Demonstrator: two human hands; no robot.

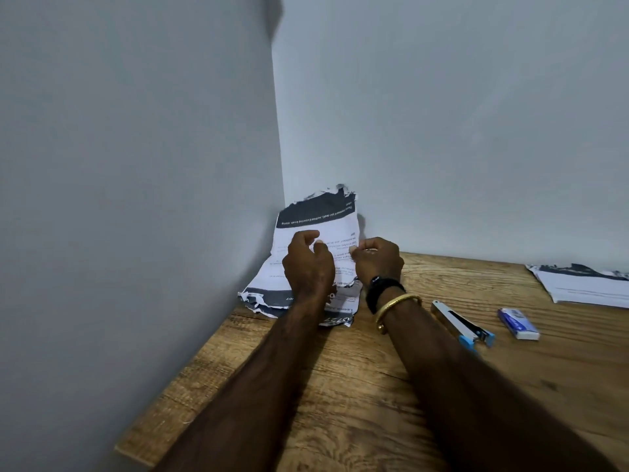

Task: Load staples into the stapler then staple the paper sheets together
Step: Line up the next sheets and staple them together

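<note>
Torn printed paper sheets (326,219) with dark bands lean against the wall in the far left corner of the wooden table (357,386). My left hand (308,267) rests on the sheets with its fingers curled at their middle. My right hand (377,258) pinches the sheets' right edge; a black watch and a gold bangle sit on that wrist. The stapler (461,325), silver with blue ends, lies flat on the table just right of my right forearm, apart from both hands. A small blue and white staple box (519,323) lies to its right.
A second stack of printed sheets (585,286) lies at the table's far right edge. Grey walls (136,165) meet in a corner behind the papers. The table's left edge runs diagonally along the left wall.
</note>
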